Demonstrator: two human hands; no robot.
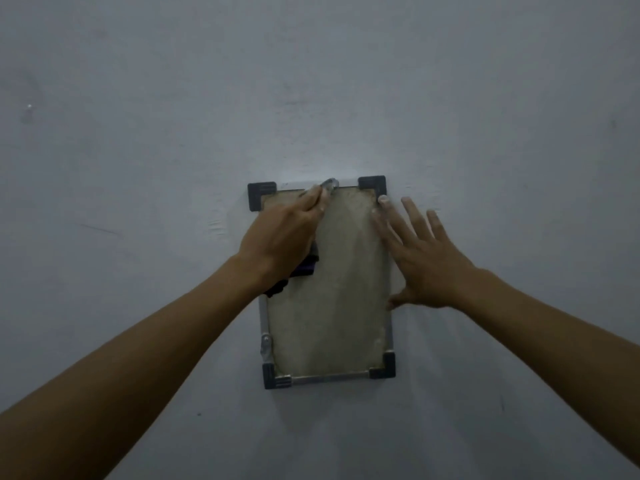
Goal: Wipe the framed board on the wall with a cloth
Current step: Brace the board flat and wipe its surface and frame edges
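Observation:
A small framed board (329, 299) hangs upright on the wall, with a dull beige face, a silver frame and dark plastic corners. My left hand (284, 237) lies over its upper left part, fingers reaching the metal hanger (329, 186) at the top edge. A dark purple cloth (298, 271) is bunched under that palm, mostly hidden. My right hand (415, 251) rests flat with spread fingers on the board's right edge and the wall beside it, holding nothing.
The pale grey wall (311, 81) fills the whole view, with faint scuffs left of the board. A second metal hanger (266, 348) sits on the frame's lower left side.

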